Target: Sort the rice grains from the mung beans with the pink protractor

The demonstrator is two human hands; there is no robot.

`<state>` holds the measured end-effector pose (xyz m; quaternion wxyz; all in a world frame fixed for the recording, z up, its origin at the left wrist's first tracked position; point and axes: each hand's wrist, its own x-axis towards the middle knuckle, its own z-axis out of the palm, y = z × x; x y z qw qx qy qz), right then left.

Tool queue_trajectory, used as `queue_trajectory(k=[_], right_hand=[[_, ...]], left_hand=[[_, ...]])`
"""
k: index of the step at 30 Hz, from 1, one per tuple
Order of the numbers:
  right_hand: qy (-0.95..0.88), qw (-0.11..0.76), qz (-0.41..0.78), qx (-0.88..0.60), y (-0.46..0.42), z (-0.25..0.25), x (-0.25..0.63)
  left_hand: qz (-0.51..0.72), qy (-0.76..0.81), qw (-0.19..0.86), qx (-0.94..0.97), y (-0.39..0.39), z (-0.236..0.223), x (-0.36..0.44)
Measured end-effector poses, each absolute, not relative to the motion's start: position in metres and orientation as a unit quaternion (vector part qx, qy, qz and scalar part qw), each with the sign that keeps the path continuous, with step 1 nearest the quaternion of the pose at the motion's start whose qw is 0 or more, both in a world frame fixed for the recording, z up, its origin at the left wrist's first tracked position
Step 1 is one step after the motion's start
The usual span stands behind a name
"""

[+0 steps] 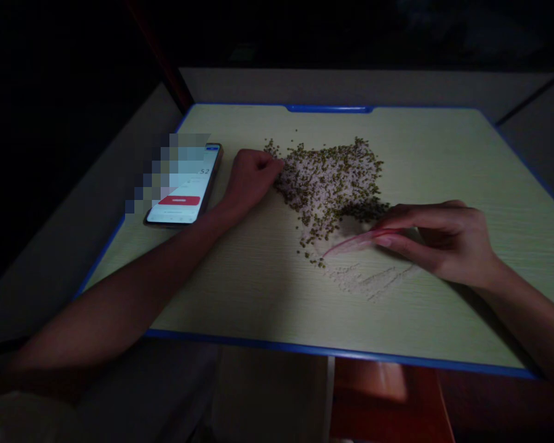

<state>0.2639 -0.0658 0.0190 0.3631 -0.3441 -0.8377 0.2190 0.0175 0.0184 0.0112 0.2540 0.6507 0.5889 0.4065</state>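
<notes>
A mixed pile of small green beans and whitish rice-like grains spreads over the middle of the table. At its left edge rests my left hand, closed, with its fingertips turned from view; whether anything is in them cannot be seen. My right hand pinches a thin see-through plastic piece with a red edge between thumb and fingers. This piece slants down to the left, just below the pile's lower side. Beneath it lies a separate thin streak of pale grains, free of green beans.
The pale table has a blue rim and a blue grip at its far edge. A lit phone lies at the left, near my left forearm. An orange-red surface shows below the front edge. The surroundings are dark.
</notes>
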Motion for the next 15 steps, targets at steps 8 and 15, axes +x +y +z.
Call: queue_trajectory(k=[8, 15], right_hand=[[-0.827, 0.378, 0.235, -0.345, -0.0662, 0.0173, 0.2633], [-0.837, 0.358, 0.238, -0.337, -0.0664, 0.0175, 0.2634]], left_hand=[[0.407, 0.587, 0.261, 0.650, 0.0181, 0.0113, 0.0180], [0.418, 0.586, 0.264, 0.642, 0.0177, 0.0113, 0.0183]])
